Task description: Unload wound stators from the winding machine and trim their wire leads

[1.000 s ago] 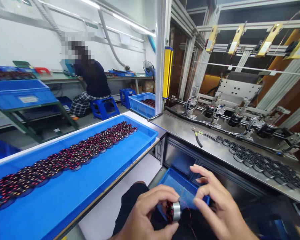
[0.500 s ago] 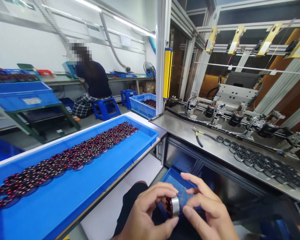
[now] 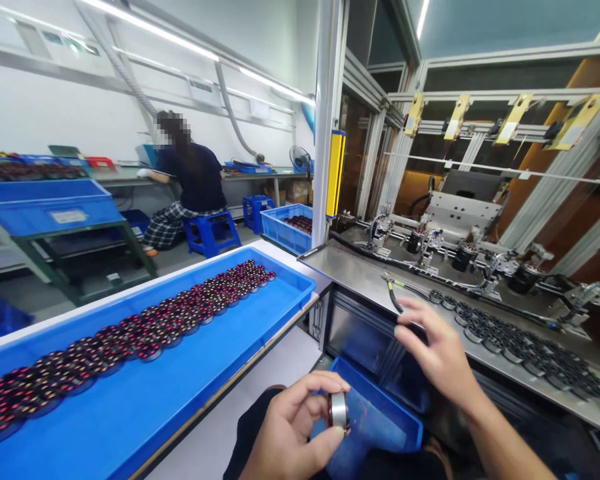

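My left hand (image 3: 300, 423) holds a wound motor stator (image 3: 338, 409) on edge between thumb and fingertips. The stator has a silver ring with dark and red parts at its side. My right hand (image 3: 433, 347) reaches up over the front edge of the metal bench, thumb and fingers apart. Its fingertips are at the handle end of a pair of pliers (image 3: 391, 291) with black and yellow-green handles; I cannot tell whether they touch. Below my hands, a blue bin (image 3: 375, 417) sits near my lap.
On the left, a long blue tray (image 3: 220, 363) bears rows of wound stators (image 3: 145, 327). Dark ring-shaped parts (image 3: 520, 347) line the metal bench (image 3: 350, 263), in front of a machine with fixtures (image 3: 463, 257). A co-worker (image 3: 193, 173) sits on a blue stool at the back.
My right hand has left the stator and moved up and right to the pliers. My left hand still holds the stator, now alone. The view has tilted up slightly.
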A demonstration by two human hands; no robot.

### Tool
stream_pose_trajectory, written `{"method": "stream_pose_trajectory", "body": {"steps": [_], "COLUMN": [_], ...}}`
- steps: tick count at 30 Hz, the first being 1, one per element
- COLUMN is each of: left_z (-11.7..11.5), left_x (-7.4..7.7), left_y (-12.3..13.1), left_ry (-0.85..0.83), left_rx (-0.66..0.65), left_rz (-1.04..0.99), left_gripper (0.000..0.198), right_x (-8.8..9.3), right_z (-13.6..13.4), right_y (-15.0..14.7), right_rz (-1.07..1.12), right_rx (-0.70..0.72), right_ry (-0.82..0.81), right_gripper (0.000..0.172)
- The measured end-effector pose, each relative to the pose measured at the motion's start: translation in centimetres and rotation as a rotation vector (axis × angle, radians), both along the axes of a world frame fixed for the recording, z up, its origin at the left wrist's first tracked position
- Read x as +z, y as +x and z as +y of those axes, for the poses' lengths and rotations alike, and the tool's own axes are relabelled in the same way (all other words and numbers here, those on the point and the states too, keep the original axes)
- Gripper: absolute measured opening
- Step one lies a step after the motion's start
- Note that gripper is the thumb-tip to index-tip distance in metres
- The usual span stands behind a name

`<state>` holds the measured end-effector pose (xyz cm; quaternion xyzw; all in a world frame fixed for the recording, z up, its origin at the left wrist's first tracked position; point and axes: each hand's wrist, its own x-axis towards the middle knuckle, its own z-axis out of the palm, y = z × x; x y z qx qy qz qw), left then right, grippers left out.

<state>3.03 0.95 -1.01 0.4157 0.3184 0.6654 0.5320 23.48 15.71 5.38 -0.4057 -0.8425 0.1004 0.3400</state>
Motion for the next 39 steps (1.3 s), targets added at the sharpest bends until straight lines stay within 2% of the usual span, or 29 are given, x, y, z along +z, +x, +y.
{"method": "stream_pose_trajectory", "body": {"steps": [1, 4, 7, 11, 15, 18, 23, 27, 30, 33, 34, 36, 37, 39], "left_z": [0.1, 0.1, -0.1, -0.3, -0.2, -0.2, -0.3, -0.2, -0.3, -0.5, -0.5, -0.6, -0.5, -0.4], "left_x": [0.1, 0.5, 1.0, 1.3, 1.1, 0.9, 0.9, 1.1, 1.1, 1.1, 1.1, 1.0, 0.9, 0.7], "left_y": [0.0, 0.1, 0.0, -0.8, -1.4, -1.6, -2.1, -2.3, -2.4, -2.4, -2.4, -2.3, -2.3, -2.0], "left_ry": [-0.010, -0.051, -0.097, -0.079, -0.065, -0.076, -0.108, -0.226, -0.230, -0.238, -0.244, -0.250, -0.246, -0.237], "left_rx": [0.003, 0.065, 0.134, 0.196, 0.301, 0.332, 0.311, 0.266, 0.235, 0.175, 0.159, 0.144, 0.143, 0.144], "left_rz": [0.001, -0.008, -0.046, -0.058, -0.061, -0.061, 0.021, 0.079, 0.067, -0.013, -0.035, -0.061, -0.066, -0.068], "left_gripper": [0.028, 0.031, 0.037, 0.029, 0.022, 0.020, 0.021, 0.029, 0.038, 0.044, 0.045, 0.043, 0.042, 0.039], "right_x": [-0.1, -1.5, -3.6, -5.0, -5.0, -5.0, -5.1, -3.7, -1.8, -1.2, -1.7, -3.7, -5.1, -8.3], "right_z": [2.7, 9.4, 12.6, 13.2, 14.0, 14.9, 15.5, 15.7, 14.4, 10.0, 7.8, 2.5, -0.4, -5.9], "right_y": [-0.3, -1.7, -2.6, -2.3, -2.2, -2.1, -1.5, -0.6, 0.6, 2.2, 2.7, 3.5, 3.7, 3.4], "right_rz": [-0.033, -0.167, -0.343, -0.506, -0.572, -0.593, -0.522, -0.344, -0.139, 0.092, 0.178, 0.536, 0.593, 0.573], "right_rx": [-0.096, -0.206, -0.259, -0.291, -0.336, -0.370, -0.337, -0.235, -0.141, -0.044, 0.004, 0.167, 0.210, 0.284], "right_ry": [0.039, 0.037, -0.017, -0.061, -0.058, -0.090, -0.145, -0.230, -0.327, -0.432, -0.481, -0.695, -0.741, -0.797], "right_gripper": [0.031, 0.047, 0.059, 0.052, 0.060, 0.060, 0.045, 0.034, 0.047, 0.065, 0.067, 0.063, 0.061, 0.061]}}
